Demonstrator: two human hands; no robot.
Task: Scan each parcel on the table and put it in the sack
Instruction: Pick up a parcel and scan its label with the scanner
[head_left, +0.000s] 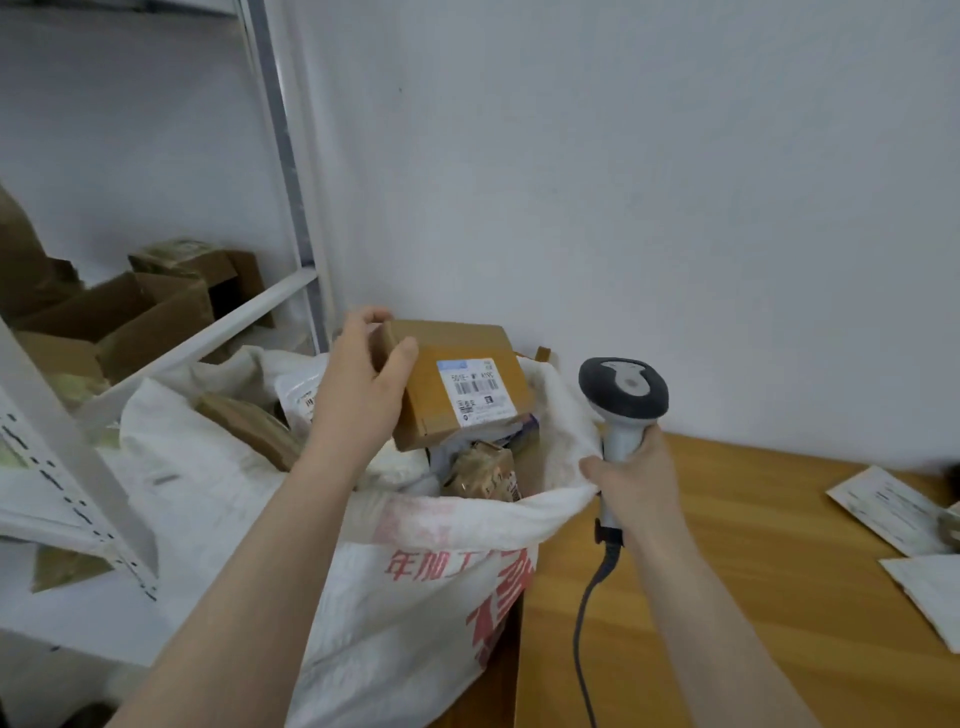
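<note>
Plain white wall behind everything, nothing fancy. Over on the far left is a white metal rack with a bunch of brown cardboard boxes sitting on its shelf, some with flaps open. Right next to it stands the big white woven sack with red print on the side, mouth wide open, jammed up against the table's left edge. Inside I can see a brown packet, a white poly mailer and a crinkly tan one near the top. My left hand has the small cardboard parcel by its left end, thumb on top and fingers curled round the far side. It's holding the parcel tilted just above the sack's mouth, white barcode label facing up. Just right of that is the scanner, grey head, white grip, upright, with my right hand wrapped tight round the grip. The thumb sits right against the sack's rim, can't tell if it's pinching the cloth. Its black cable drops down over the wooden table. Way over at the table's right edge lie two flat pale mailers, one behind the other.
</note>
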